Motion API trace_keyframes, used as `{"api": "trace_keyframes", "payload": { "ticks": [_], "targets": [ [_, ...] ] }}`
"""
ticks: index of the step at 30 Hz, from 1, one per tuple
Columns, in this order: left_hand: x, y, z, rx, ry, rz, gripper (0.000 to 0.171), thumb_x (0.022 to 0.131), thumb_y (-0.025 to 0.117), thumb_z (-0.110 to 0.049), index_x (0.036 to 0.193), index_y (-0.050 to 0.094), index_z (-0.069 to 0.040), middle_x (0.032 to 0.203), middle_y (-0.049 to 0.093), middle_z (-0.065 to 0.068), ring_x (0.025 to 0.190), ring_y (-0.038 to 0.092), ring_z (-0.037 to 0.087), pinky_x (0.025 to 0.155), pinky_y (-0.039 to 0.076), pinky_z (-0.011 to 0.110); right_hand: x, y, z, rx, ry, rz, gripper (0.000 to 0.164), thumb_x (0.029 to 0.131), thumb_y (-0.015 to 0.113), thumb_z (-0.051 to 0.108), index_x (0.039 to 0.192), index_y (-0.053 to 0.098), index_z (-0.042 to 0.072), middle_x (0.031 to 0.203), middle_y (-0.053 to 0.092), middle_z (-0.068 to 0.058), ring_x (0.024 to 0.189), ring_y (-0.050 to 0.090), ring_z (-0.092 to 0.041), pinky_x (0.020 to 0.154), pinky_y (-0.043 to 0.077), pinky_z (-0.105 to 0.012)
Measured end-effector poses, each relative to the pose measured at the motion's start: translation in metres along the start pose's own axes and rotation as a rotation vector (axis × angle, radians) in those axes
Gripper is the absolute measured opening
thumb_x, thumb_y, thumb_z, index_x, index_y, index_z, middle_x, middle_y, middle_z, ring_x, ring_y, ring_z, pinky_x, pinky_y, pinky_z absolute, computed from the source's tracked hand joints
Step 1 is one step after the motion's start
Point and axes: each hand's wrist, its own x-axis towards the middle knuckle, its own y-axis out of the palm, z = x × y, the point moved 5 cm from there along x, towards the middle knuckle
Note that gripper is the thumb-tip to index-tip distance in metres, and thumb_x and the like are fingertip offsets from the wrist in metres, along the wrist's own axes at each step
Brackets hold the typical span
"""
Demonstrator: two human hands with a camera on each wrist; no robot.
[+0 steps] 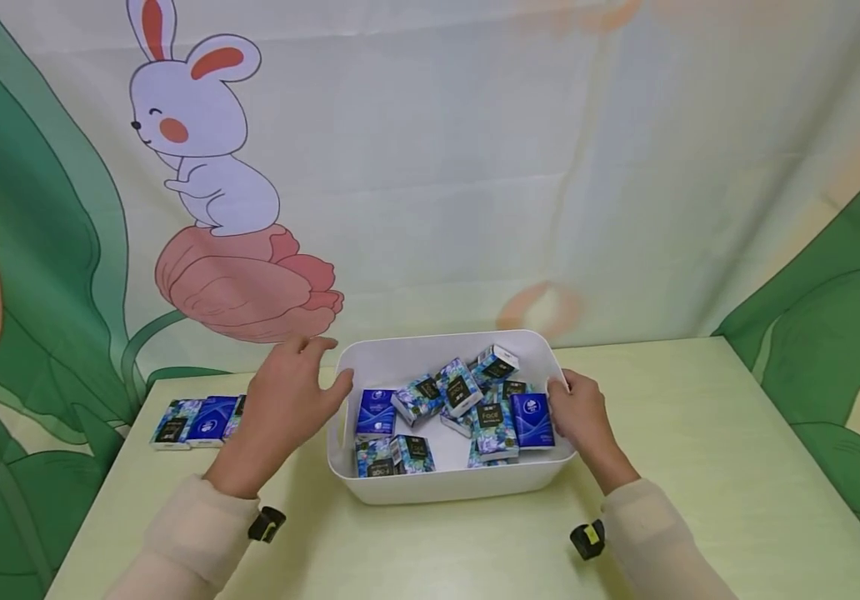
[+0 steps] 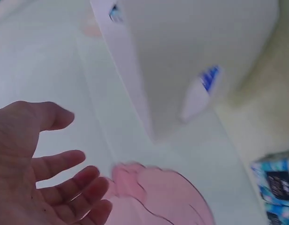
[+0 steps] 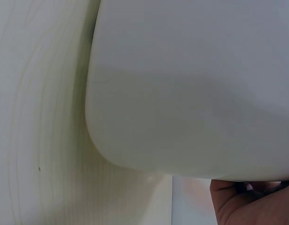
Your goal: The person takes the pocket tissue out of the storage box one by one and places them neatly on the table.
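Note:
A white plastic bin (image 1: pixel 452 490) stands on the table, holding several small tissue packs. Some are floral with a black label, like this floral pack (image 1: pixel 495 429); others are plain dark blue, like this blue pack (image 1: pixel 531 419). My right hand (image 1: pixel 586 417) grips the bin's right end at the handle, its fingers partly hidden by the wall in the right wrist view. Beside the left end is my left hand (image 1: pixel 287 404), thumb and fingers spread, holding nothing. In the left wrist view, its relaxed fingers (image 2: pixel 81 187) are apart from the bin's wall (image 2: pixel 181 51).
On the table's left side lies a row of tissue packs (image 1: pixel 175 423), partly hidden behind my left forearm. The light wooden table (image 1: pixel 700 450) meets a printed curtain (image 1: pixel 437 208) at its back edge. Wrist straps with black buckles hang below both cuffs.

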Motion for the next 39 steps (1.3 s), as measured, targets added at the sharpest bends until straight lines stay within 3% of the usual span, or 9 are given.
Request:
{"api": "trace_keyframes", "payload": {
  "ticks": [4, 7, 12, 20, 27, 30, 33, 39],
  "targets": [
    [0.005, 0.005, -0.025, 0.041, 0.129, 0.113, 0.047, 0.089, 0.075, -0.032, 0.124, 0.068, -0.002, 0.114, 0.065, 0.019, 0.097, 0.065, 0.035, 0.079, 0.057, 0.049, 0.0, 0.0, 0.002, -0.006, -0.004, -0.005, 0.033, 0.101, 0.046, 0.018, 0.115, 0.066, -0.005, 0.059, 0.051, -0.003, 0.046, 0.047, -0.012, 0.044, 0.04, -0.025],
    [0.006, 0.015, -0.041, 0.067, 0.249, 0.233, 0.049, 0.088, 0.078, -0.033, 0.127, 0.068, -0.005, 0.115, 0.066, 0.014, 0.099, 0.065, 0.03, 0.082, 0.057, 0.045, 0.0, 0.0, 0.001, -0.012, -0.002, -0.006, 0.034, 0.101, 0.046, 0.018, 0.116, 0.066, -0.004, 0.059, 0.052, -0.004, 0.046, 0.047, -0.012, 0.044, 0.04, -0.025],
    [0.005, 0.034, -0.057, 0.024, 0.379, 0.411, 0.049, 0.088, 0.079, -0.032, 0.131, 0.067, -0.011, 0.115, 0.066, 0.008, 0.1, 0.064, 0.023, 0.086, 0.056, 0.04, 0.0, 0.001, 0.001, -0.015, 0.0, -0.004, 0.034, 0.101, 0.046, 0.018, 0.118, 0.065, -0.005, 0.06, 0.052, -0.004, 0.046, 0.047, -0.012, 0.044, 0.041, -0.026],
    [0.003, 0.069, -0.062, -0.011, 0.358, 0.656, 0.044, 0.087, 0.08, -0.023, 0.13, 0.069, -0.017, 0.112, 0.067, 0.002, 0.1, 0.063, 0.018, 0.087, 0.054, 0.038, 0.001, 0.001, -0.001, -0.011, 0.005, -0.006, 0.034, 0.101, 0.046, 0.019, 0.118, 0.066, -0.004, 0.059, 0.052, -0.004, 0.045, 0.047, -0.012, 0.044, 0.041, -0.026],
    [-0.005, 0.1, -0.06, -0.048, 0.274, 0.854, 0.055, 0.082, 0.078, -0.005, 0.135, 0.067, -0.015, 0.133, 0.062, 0.003, 0.113, 0.057, 0.017, 0.093, 0.05, 0.036, 0.0, 0.002, -0.002, -0.01, 0.009, 0.004, 0.036, 0.102, 0.045, 0.019, 0.121, 0.064, -0.004, 0.062, 0.053, -0.005, 0.047, 0.047, -0.012, 0.045, 0.041, -0.026],
    [-0.01, 0.106, -0.062, -0.057, 0.246, 0.908, 0.06, 0.08, 0.078, 0.0, 0.137, 0.065, -0.018, 0.141, 0.058, 0.002, 0.11, 0.053, 0.017, 0.088, 0.048, 0.034, -0.001, 0.002, -0.003, -0.008, 0.008, 0.0, 0.035, 0.101, 0.046, 0.019, 0.119, 0.065, -0.004, 0.061, 0.052, -0.004, 0.046, 0.047, -0.012, 0.045, 0.04, -0.026],
    [-0.013, 0.112, -0.064, -0.049, 0.244, 0.936, 0.059, 0.082, 0.081, -0.004, 0.137, 0.066, -0.022, 0.143, 0.057, 0.002, 0.114, 0.054, 0.017, 0.092, 0.049, 0.037, -0.001, 0.002, -0.002, -0.002, 0.004, -0.001, 0.035, 0.101, 0.046, 0.018, 0.119, 0.065, -0.005, 0.061, 0.051, -0.004, 0.045, 0.046, -0.012, 0.044, 0.04, -0.025],
    [-0.015, 0.123, -0.063, 0.007, 0.299, 0.927, 0.049, 0.086, 0.081, -0.013, 0.132, 0.069, -0.024, 0.134, 0.063, 0.005, 0.109, 0.058, 0.018, 0.096, 0.05, 0.04, -0.001, 0.001, -0.001, 0.009, 0.007, 0.0, 0.035, 0.101, 0.046, 0.018, 0.12, 0.064, -0.004, 0.061, 0.051, -0.004, 0.045, 0.046, -0.012, 0.044, 0.04, -0.025]
  ]
}}
